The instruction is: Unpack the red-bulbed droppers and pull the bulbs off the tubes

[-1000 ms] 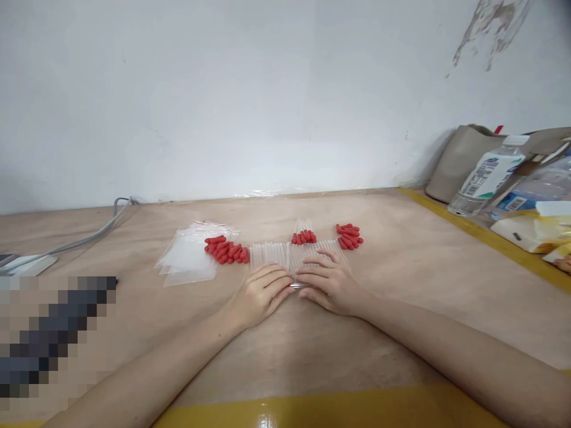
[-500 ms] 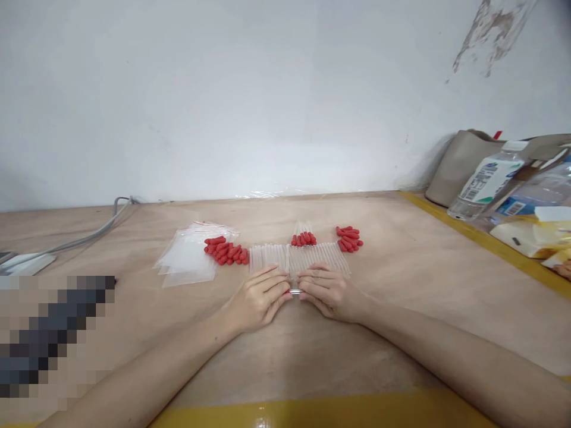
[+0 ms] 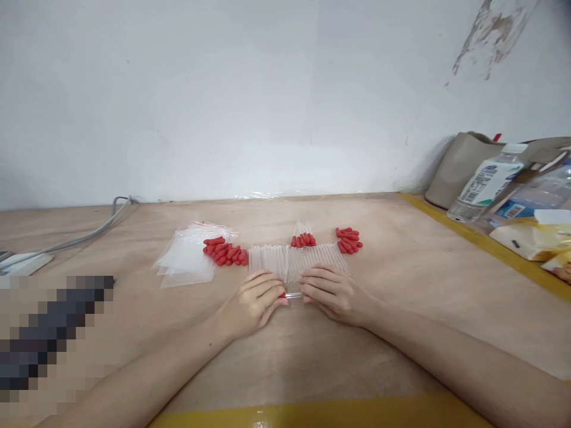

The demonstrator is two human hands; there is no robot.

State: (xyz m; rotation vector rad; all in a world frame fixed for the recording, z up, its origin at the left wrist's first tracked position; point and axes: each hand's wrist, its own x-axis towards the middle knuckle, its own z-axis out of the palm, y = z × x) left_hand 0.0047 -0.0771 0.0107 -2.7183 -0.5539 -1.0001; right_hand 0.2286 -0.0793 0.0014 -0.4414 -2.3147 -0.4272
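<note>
My left hand (image 3: 260,300) pinches a red rubber bulb (image 3: 282,295), most of it hidden by my fingers. A clear dropper tube (image 3: 293,295) lies level between my hands, one end at the bulb and the other in the closed fingers of my right hand (image 3: 332,292). Just beyond my fingers are two groups of clear tubes, a left row (image 3: 267,259) and a right row (image 3: 317,257). Behind them lie several droppers with red bulbs fitted (image 3: 303,239). Loose red bulbs form a left pile (image 3: 225,252) and a smaller right pile (image 3: 349,240).
Clear zip bags (image 3: 187,255) are stacked at the left, near a grey cable (image 3: 89,235). On the right stand a water bottle (image 3: 486,184), a grey bag (image 3: 455,166) and plastic packaging (image 3: 517,238). Yellow tape (image 3: 482,238) marks the table's edge.
My hands have moved slightly apart, the left one leftward. More of the tube and the red bulb's end now show between them.
</note>
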